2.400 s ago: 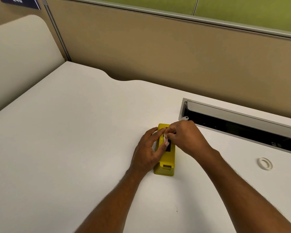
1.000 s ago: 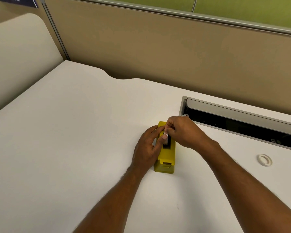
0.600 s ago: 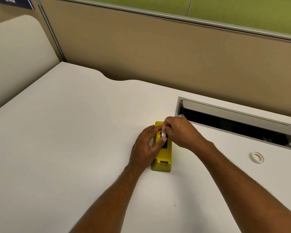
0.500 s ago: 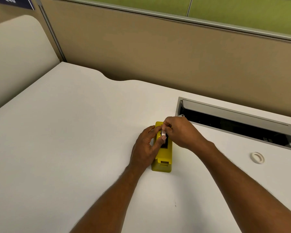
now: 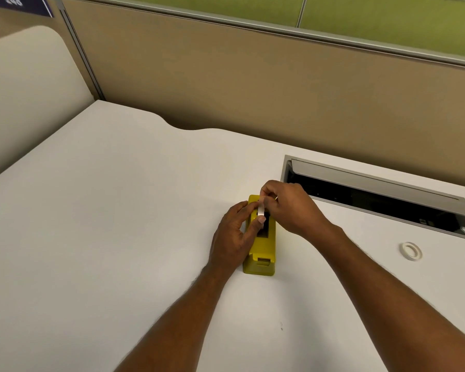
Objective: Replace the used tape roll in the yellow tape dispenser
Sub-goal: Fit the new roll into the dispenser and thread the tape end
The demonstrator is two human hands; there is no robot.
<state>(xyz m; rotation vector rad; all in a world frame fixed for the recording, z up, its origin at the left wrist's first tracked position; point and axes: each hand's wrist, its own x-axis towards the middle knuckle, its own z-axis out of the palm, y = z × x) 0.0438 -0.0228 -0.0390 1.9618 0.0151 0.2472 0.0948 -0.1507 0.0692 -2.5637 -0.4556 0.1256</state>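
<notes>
The yellow tape dispenser (image 5: 262, 251) stands on the white desk, its cutter end toward me. My left hand (image 5: 232, 234) wraps its left side, thumb pressed on a white tape roll (image 5: 261, 210) that stands on edge over the dark slot. My right hand (image 5: 290, 208) pinches the top of that roll from the right. The roll's lower part is hidden by my fingers and the dispenser. A second white tape roll (image 5: 411, 251) lies flat on the desk far to the right.
An open cable tray (image 5: 373, 194) with a raised grey lid is sunk into the desk just behind my right hand. A tan partition wall (image 5: 253, 89) runs along the desk's back edge. A small dark speck (image 5: 281, 326) marks the desk near me.
Both hands stay on the dispenser and the roll. The roll has been worked slightly at the slot; the head camera has shifted a little to the right.
</notes>
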